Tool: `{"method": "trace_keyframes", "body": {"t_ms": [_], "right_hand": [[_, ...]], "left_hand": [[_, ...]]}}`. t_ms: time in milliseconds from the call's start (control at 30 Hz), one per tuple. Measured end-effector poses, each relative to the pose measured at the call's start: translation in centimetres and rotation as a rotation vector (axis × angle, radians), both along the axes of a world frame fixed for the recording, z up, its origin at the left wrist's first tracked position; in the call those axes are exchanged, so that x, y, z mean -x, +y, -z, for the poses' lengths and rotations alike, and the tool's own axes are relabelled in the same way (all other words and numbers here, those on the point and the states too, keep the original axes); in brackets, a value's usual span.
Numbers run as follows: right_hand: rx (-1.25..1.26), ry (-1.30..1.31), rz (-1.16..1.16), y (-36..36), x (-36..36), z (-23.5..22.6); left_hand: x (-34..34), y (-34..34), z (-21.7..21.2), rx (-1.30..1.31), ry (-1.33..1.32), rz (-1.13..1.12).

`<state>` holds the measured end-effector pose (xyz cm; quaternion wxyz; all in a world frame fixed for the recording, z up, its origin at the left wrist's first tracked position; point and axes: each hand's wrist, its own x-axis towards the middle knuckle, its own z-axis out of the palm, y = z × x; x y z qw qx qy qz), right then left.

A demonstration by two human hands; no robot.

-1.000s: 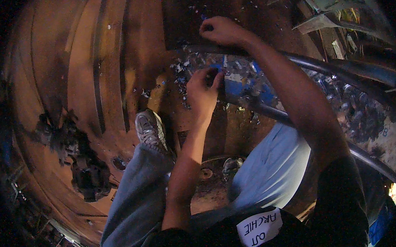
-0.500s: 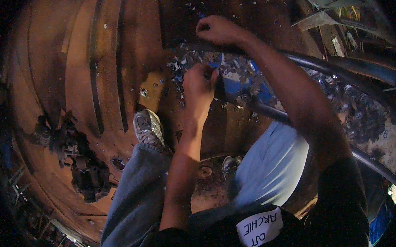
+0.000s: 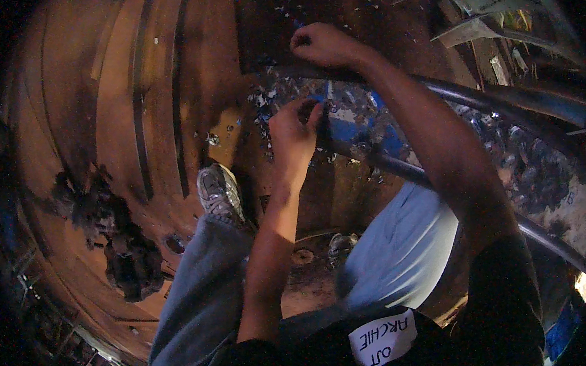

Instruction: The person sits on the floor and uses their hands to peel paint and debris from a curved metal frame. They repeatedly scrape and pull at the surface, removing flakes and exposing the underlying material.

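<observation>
Left hand [image 3: 295, 131] grip pinches dark tool [image 3: 324, 125]; right hand [image 3: 325, 45] fisted above

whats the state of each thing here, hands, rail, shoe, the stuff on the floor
left hand: fingers curled, pinching a small dark object I cannot identify
right hand: closed in a fist, resting at the far metal rail
metal rail: curved, running under the right forearm
blue surface: littered with small scraps
shoe: on the foot, planted on the wooden floor
dark debris pile: lying loose on the wooden floor
</observation>
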<state>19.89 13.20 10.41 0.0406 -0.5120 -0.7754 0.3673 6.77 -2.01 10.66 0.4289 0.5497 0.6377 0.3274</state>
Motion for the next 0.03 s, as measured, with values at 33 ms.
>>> {"method": "trace_keyframes", "body": {"t_ms": [33], "right_hand": [[0.007, -0.011, 0.006, -0.03, 0.02, -0.18]], "left_hand": [[-0.06, 0.07, -0.4, 0.0, 0.007, 0.01]]}}
